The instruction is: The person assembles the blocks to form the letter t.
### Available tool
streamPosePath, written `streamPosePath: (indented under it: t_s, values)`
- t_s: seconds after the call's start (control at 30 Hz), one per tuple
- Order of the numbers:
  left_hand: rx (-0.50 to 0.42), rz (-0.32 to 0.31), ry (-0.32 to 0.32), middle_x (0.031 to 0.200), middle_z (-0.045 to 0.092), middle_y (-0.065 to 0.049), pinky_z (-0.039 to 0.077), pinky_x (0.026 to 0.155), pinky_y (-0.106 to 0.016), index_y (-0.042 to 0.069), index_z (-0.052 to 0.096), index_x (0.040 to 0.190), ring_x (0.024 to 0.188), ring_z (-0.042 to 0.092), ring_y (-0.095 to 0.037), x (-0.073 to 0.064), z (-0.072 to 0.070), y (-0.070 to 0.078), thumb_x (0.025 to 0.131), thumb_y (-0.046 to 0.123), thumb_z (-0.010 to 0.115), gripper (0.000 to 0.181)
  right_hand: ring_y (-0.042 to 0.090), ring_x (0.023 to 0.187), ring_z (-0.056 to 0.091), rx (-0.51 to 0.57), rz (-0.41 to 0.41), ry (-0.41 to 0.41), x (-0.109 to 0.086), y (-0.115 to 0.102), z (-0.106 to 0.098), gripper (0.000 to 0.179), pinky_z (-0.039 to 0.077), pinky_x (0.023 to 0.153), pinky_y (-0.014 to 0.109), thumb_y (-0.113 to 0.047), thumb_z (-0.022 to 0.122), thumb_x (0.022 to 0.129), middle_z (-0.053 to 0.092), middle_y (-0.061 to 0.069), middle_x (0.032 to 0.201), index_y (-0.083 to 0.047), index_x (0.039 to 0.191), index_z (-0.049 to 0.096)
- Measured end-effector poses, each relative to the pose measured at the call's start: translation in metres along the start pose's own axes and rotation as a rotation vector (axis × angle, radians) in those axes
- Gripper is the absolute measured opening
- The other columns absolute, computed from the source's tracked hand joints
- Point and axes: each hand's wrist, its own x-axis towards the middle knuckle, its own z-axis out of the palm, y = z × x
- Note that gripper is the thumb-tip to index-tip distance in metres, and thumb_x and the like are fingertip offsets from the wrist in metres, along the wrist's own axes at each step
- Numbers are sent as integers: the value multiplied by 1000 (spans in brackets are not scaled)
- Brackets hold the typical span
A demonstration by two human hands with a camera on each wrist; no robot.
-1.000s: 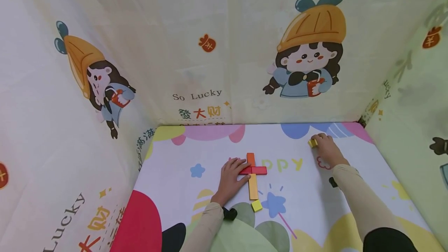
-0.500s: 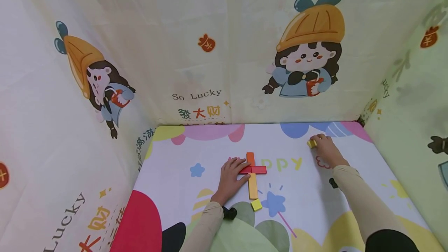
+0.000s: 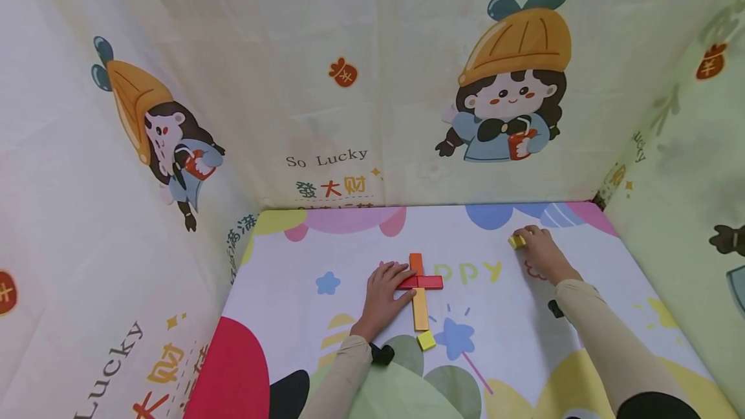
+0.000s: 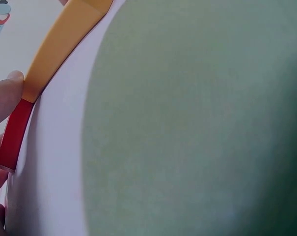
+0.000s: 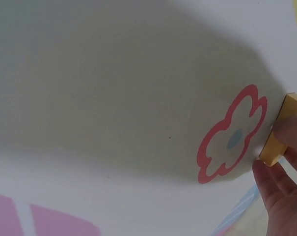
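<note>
My left hand (image 3: 384,296) rests beside a cross of wooden building blocks, fingers spread over its left side. Two red blocks (image 3: 431,282) form the crossbar. An orange block (image 3: 416,262) points away behind them, and a light-orange block (image 3: 420,312) comes toward me. In the left wrist view my thumb (image 4: 8,96) touches the joint between the light-orange block and a red block (image 4: 15,137). A small yellow block (image 3: 427,341) lies tilted at the near end. At the back right, my right hand (image 3: 547,252) pinches a yellow block (image 5: 274,147) between thumb and fingers.
The white tabletop (image 3: 349,251) carries printed shapes, among them a blue star (image 3: 457,340) and a flower outline (image 5: 231,132). Patterned cloth walls (image 3: 407,83) rise at the back and both sides. A black band (image 3: 654,406) circles my right sleeve.
My right hand has shifted slightly to the left and nearer with the yellow block. The left hand and the cross of blocks stay in place.
</note>
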Motion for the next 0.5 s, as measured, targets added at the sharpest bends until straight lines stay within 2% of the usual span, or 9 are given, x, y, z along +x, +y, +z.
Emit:
streamPosePath:
  t_s: [0.1,0.33,0.5]
  values:
    - [2,7,11,154,57,0,30,120,-63,29,61,145,149,41,-30,0,0,0,99,42,69,49,58,124,43,5,0,1,-2,-2,0,43,41,109,70,14,58,92,46,38,139,6,134,58]
    - [10,8,13,154,57,0,30,120,-62,29,61,146,149,42,-29,0,0,-1,99,42,69,49,58,117,48,-9,-55,63,-8,-7,-1,43,45,103,68,15,60,87,51,40,132,7,129,61]
    - [3,-10,-5,156,56,1,28,122,-61,30,60,147,151,39,-28,0,1,-1,100,43,68,50,57,120,46,-16,-32,22,-10,-8,0,43,45,105,69,12,61,91,48,38,136,5,133,59]
